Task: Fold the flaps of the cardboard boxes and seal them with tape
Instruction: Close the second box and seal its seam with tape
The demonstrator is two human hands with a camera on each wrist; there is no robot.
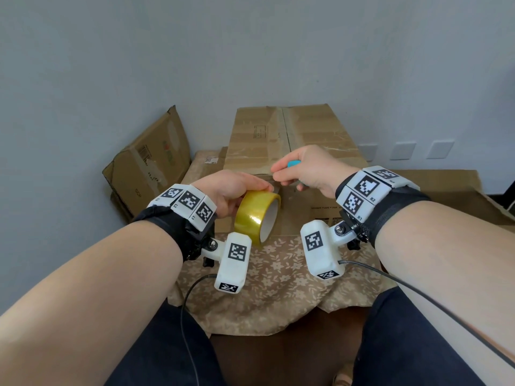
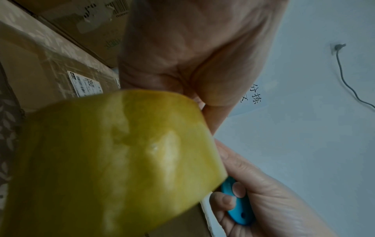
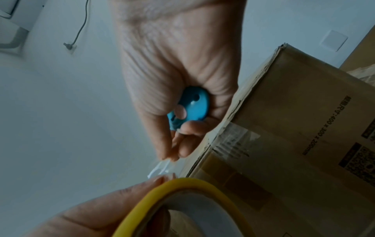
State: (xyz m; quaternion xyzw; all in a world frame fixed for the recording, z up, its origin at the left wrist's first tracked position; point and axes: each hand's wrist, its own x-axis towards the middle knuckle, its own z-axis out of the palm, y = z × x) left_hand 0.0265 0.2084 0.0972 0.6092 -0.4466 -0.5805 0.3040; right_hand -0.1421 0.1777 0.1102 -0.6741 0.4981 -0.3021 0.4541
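Low in the frame: tape roll gripped by left hand. Right hand pinching the loose tape end, blue cutter tucked in palm. Cardboard box at centre, flaps closed. Risk: thin film folding onto itself or slipping from that crowded pinch.

Place: plain room – packing corner | Evidence: stacked cardboard boxes, bare wall
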